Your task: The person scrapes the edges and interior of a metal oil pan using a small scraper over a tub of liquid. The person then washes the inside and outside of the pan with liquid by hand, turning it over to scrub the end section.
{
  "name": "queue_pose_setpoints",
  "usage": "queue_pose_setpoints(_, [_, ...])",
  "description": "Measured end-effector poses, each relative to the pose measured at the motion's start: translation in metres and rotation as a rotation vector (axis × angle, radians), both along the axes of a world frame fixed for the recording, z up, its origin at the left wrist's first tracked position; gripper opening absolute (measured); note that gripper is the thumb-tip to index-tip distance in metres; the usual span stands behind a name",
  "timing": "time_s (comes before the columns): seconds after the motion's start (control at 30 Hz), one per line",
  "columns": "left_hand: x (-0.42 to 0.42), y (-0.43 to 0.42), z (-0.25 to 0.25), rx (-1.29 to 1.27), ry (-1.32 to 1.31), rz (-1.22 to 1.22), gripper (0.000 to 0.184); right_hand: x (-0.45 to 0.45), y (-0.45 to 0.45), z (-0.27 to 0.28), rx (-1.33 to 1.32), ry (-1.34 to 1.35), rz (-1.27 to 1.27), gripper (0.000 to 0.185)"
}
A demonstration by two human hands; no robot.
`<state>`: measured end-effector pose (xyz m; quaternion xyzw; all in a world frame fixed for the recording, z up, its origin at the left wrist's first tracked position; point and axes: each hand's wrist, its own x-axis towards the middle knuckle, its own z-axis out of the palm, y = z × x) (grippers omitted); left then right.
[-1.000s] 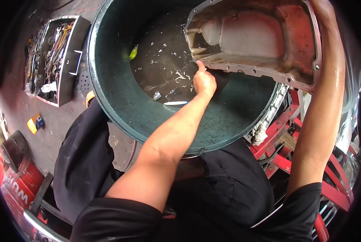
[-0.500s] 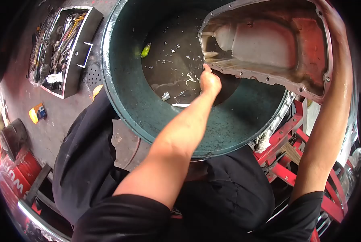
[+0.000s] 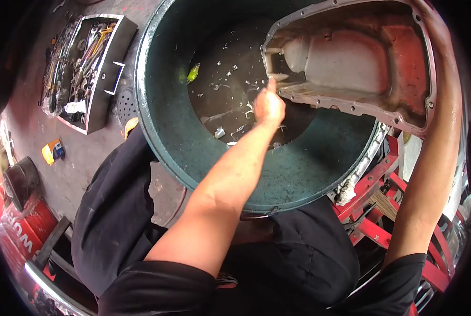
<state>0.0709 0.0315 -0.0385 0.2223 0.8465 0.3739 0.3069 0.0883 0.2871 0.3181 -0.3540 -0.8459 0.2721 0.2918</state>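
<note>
A metal pan [image 3: 346, 63], its hollow side facing me, is tilted over a large green tub [image 3: 193, 179] at the upper right. My right hand [image 3: 429, 15] grips the pan's far right edge; its fingers are mostly hidden behind the rim and at the frame's top. At the pan's lower left corner, my left hand [image 3: 270, 107] is closed, with one finger raised against the flange. What lies inside its curled fingers is hidden. Dark liquid [image 3: 219, 95] in the tub carries pale scraps and a yellow-green piece [image 3: 194, 72].
An open toolbox [image 3: 96, 73] full of wrenches is on the floor at the upper left. Near it lie a yellow and blue packet [image 3: 53, 151] and a perforated round part [image 3: 126, 104]. A red metal frame [image 3: 369, 184] stands right of the tub, beside a crumpled white rag [image 3: 345, 191].
The view has shifted, so the tub and pan appear farther right. My left hand has moved slightly along the pan's lower left corner. My right hand still holds the pan.
</note>
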Motion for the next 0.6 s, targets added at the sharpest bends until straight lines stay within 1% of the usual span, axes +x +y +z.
queue_pose_setpoints(0.03, [-0.022,0.005,0.004,0.033,0.028,-0.060,0.031,0.000,0.010,0.001,-0.021,-0.027,-0.059,0.023])
queue_pose_setpoints(0.07, [-0.044,0.012,0.013,0.003,0.052,-0.069,0.039,-0.002,0.016,0.001,-0.046,-0.056,-0.117,0.023])
queue_pose_setpoints(0.1, [-0.061,0.021,0.003,-0.035,-0.017,-0.060,0.040,-0.005,0.020,0.002,-0.045,-0.055,-0.114,0.023])
queue_pose_setpoints(0.13, [-0.078,0.030,-0.007,-0.075,-0.084,-0.051,0.041,-0.009,0.023,0.002,-0.030,-0.123,-0.181,0.007])
queue_pose_setpoints(0.17, [-0.095,0.039,-0.017,-0.117,-0.148,-0.041,0.041,-0.011,0.025,0.001,-0.016,-0.190,-0.255,0.024])
queue_pose_setpoints(0.2, [-0.098,0.044,-0.022,-0.093,-0.100,-0.114,0.041,-0.010,0.025,0.001,-0.014,-0.185,-0.258,0.024])
queue_pose_setpoints(0.23, [-0.100,0.049,-0.026,-0.066,-0.051,-0.183,0.040,-0.008,0.024,0.001,-0.047,-0.157,-0.215,0.008])
queue_pose_setpoints(0.27, [-0.096,0.054,-0.033,-0.034,0.062,-0.287,0.040,-0.005,0.023,0.003,-0.076,-0.126,-0.175,0.025])
queue_pose_setpoints(0.3, [-0.084,0.057,-0.031,-0.147,0.059,-0.299,0.036,-0.002,0.020,0.005,-0.063,-0.122,-0.181,0.025])
queue_pose_setpoints(0.37, [-0.052,0.045,-0.026,-0.141,0.021,-0.263,0.025,0.000,0.010,0.002,-0.001,-0.045,-0.033,0.028])
queue_pose_setpoints(0.43, [-0.032,0.021,-0.020,-0.152,-0.035,-0.249,0.034,0.003,0.001,-0.003,0.023,-0.041,-0.074,0.029])
queue_pose_setpoints(0.47, [-0.032,0.020,-0.024,-0.131,-0.035,-0.232,0.038,0.002,-0.002,-0.002,0.061,-0.026,-0.100,0.029])
queue_pose_setpoints(0.5, [-0.042,0.027,-0.026,-0.097,-0.055,-0.185,0.042,0.002,-0.006,0.003,0.070,-0.076,-0.157,0.030])
queue_pose_setpoints(0.53, [-0.053,0.033,-0.030,-0.060,-0.085,-0.152,0.045,0.010,0.001,0.002,-0.002,-0.007,-0.063,0.031])
queue_pose_setpoints(0.57, [-0.061,0.042,-0.056,-0.005,-0.278,-0.077,0.043,0.000,-0.019,0.003,0.043,-0.019,-0.211,0.030])
queue_pose_setpoints(0.6, [-0.057,0.040,-0.052,0.020,-0.234,-0.112,0.043,0.004,-0.024,0.008,-0.029,-0.031,-0.208,0.029])
